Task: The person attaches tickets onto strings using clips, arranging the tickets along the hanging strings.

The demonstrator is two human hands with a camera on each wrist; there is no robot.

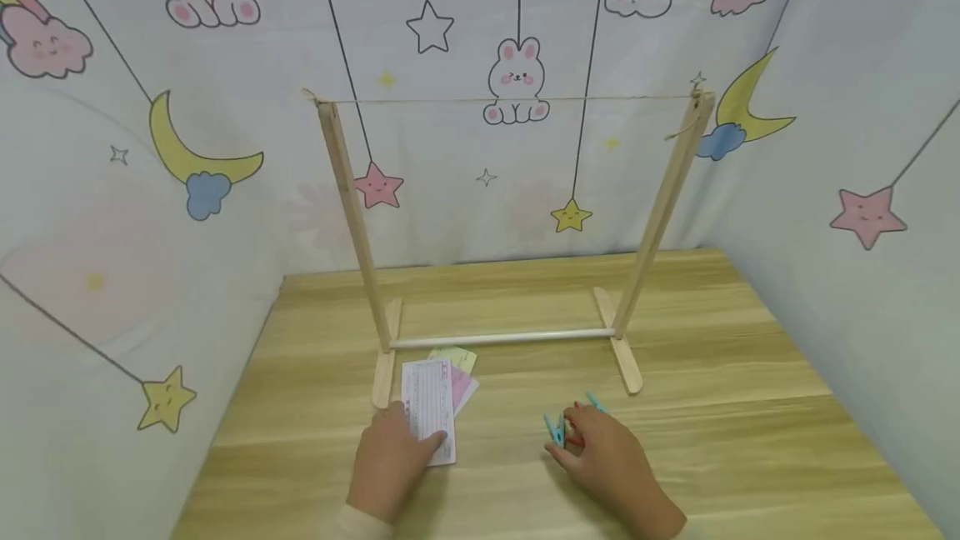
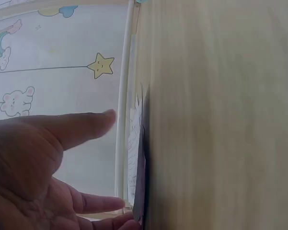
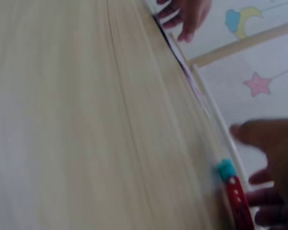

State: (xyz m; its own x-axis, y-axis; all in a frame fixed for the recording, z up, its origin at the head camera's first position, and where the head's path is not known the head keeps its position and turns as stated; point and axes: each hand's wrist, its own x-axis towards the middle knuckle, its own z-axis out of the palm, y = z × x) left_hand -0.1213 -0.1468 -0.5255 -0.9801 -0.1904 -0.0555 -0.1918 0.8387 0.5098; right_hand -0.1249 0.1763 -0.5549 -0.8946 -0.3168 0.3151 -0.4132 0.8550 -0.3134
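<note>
A lined white paper slip [image 1: 430, 407] lies on top of a yellow slip [image 1: 459, 357] and a pink slip [image 1: 461, 388]. My left hand [image 1: 390, 452] is at its lower left edge. In the left wrist view the thumb [image 2: 88, 127] is spread well away from the fingers, which reach the edge of the paper [image 2: 134, 160]. To the right, my right hand [image 1: 611, 457] hovers close over small clothespins: a turquoise clothespin [image 1: 556, 430] beside the thumb and a red clothespin [image 3: 238, 203] near the fingers. Other clothespins are partly hidden under this hand.
Behind the hands stands a wooden frame with a left post [image 1: 356, 223], a right post [image 1: 663, 215] and a white crossbar [image 1: 502, 338] low down. A thin string [image 1: 450, 100] spans the post tops. Printed cloth [image 1: 480, 223] surrounds the wooden table [image 1: 517, 390].
</note>
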